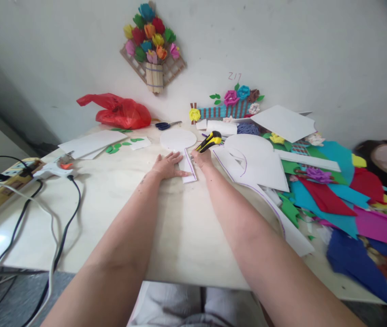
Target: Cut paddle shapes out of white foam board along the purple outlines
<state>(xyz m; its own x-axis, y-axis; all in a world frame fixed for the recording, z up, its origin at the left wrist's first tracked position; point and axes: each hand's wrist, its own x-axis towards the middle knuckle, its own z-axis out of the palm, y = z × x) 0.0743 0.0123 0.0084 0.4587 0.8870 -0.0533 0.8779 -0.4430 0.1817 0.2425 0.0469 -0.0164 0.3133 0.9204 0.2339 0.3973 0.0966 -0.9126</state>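
My right hand (203,160) is closed around a yellow and black utility knife (209,141), its handle pointing up and to the right. The blade end is down at a small white board piece (189,169) marked with purple lines. Fingers spread, my left hand (169,165) lies flat on the left part of that piece, pressing it to the table. Just behind it sits a white rounded board (178,138). Close by on the right is a larger white board (247,156) with a purple curve and a cut slit.
Coloured sheets (339,200) and paper flowers pile up on the right. Scissors (166,125) and a red plastic bag (121,111) lie at the back. A power strip (9,181), a glue gun (57,168) and cables occupy the left. White boards (91,143) rest back left.
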